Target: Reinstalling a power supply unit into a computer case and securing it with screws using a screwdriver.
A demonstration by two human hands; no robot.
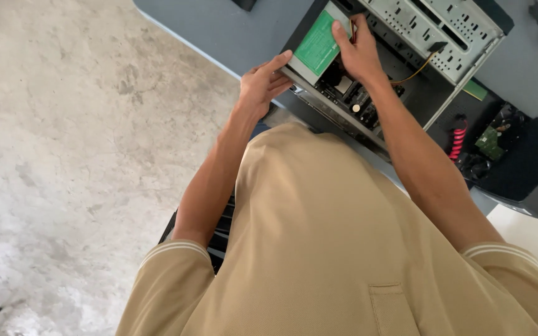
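Left hand [263,84] gripping near corner of green-labelled power supply box [317,46] over open computer case [406,93] on grey counter [231,31]. Right hand [357,51] clasping far edge, fingertips hidden. Case interior cluttered, partly cropped at top.

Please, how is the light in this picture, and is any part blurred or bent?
Head view: soft, even daylight, no glare; the left hand and right hand on the green-labelled box look sharp; the computer case interior is dark; the table edge curves from the wide lens.
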